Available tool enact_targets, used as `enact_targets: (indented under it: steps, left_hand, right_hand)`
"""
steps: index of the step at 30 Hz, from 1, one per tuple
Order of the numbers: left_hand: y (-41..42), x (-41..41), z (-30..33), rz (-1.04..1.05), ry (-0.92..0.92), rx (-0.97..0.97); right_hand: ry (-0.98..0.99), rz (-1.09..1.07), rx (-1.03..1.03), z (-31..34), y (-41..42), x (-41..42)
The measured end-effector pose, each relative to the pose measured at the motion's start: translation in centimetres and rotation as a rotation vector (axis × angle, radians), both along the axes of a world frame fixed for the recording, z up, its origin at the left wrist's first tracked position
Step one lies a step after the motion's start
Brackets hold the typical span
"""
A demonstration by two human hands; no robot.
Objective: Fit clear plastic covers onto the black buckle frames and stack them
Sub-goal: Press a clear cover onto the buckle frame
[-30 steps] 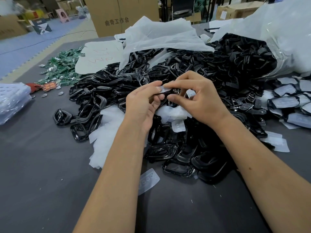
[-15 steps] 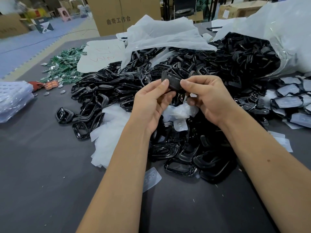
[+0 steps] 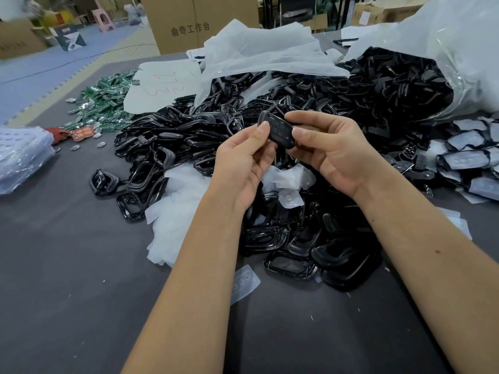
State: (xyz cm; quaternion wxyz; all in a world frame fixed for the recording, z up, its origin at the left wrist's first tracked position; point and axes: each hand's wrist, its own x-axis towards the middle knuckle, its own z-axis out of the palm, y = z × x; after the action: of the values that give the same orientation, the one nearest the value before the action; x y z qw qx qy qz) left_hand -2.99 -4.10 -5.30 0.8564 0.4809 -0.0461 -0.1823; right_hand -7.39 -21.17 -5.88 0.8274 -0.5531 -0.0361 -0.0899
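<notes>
Two bare hands hold one black buckle frame (image 3: 276,130) above the heap of frames (image 3: 310,147) at the middle of the table (image 3: 67,265).

The left hand (image 3: 243,168) pinches the frame's left end between thumb and curled fingers; the right hand (image 3: 332,155) grasps its right end the same way, thumb on top. The frame is glossy, hard plastic, a rounded oblong with small windows in its face. The heap below is a tangle of the same shiny black loops, spreading toward the table's far edge and into a crinkled translucent bag (image 3: 445,49) at the far right corner. Soft, milky clear covers (image 3: 178,209) lie under the wrists, one dimpled cover (image 3: 244,283) alone nearer the front edge. Finished frames with covers (image 3: 467,157) sit at the right edge. The table is matte grey.
</notes>
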Motion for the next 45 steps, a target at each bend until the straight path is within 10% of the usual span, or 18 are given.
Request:
enact_targets:
  steps: [32,38,45]
  left_hand:
    - [0.4,-0.4,0.5,-0.061,-0.296,0.031]
    - [-0.6,-0.2,-0.1,0.139,-0.190,0.240]
    - [-0.1,0.2,-0.2,0.109,-0.066,0.298]
  right_hand:
    - [-0.136,0.122,-0.058,0.1,-0.9,-0.4]
    - [-0.235,-0.456,-0.650,0.2,0.5,-0.4]
    - [-0.467,-0.552,-1.158,0.2,0.9,-0.9]
